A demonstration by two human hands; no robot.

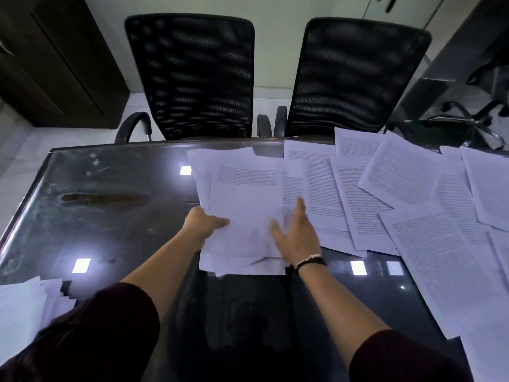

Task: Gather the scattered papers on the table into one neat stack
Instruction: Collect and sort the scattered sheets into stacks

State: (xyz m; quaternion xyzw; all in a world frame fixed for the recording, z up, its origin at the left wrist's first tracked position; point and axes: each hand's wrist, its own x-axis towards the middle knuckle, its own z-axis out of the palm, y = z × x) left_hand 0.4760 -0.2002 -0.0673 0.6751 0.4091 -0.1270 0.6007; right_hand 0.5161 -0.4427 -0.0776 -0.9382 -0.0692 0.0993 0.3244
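Dark glass surface (110,205). Left hand (205,223) pinching ragged bundle (242,216) to anchor it; right hand (296,238), fingers spread, ready to sweep loose sheets (407,175) in.

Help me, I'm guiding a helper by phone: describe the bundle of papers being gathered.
On the dark glass table, look in front of the two black mesh chairs. The bundle is the messy sheaf the left hand grips; unlike the flat sheets spread to its right, it is lifted.
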